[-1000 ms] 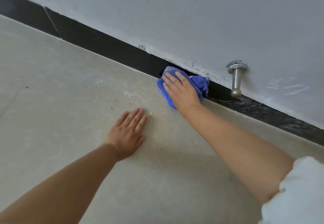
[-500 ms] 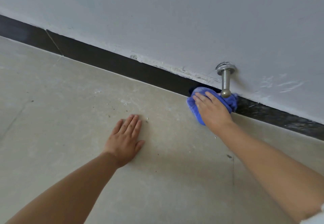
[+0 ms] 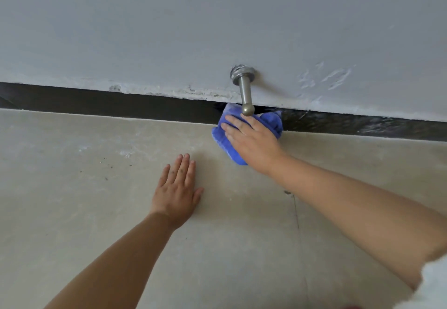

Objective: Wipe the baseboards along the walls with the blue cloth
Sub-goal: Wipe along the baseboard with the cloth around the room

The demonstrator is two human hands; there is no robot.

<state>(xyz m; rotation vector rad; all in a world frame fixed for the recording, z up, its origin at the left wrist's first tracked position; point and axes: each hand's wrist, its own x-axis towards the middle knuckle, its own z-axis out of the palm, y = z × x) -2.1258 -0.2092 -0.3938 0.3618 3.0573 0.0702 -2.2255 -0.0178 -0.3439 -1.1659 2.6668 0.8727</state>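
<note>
My right hand (image 3: 251, 139) covers most of the blue cloth (image 3: 273, 122), which hides a stretch of baseboard (image 3: 145, 105). The frame's edge cuts both my forearms.

Place: a room in a home
Floor (image 3: 72, 212): big pale tiles
Wall (image 3: 145, 30): painted white
Baseboard (image 3: 121, 106): dark strip
Doorstop (image 3: 244, 91): metal, on wall

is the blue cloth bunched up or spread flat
Bunched up. The blue cloth sits as a rumpled wad under the right hand, pressed against the dark baseboard.
</note>
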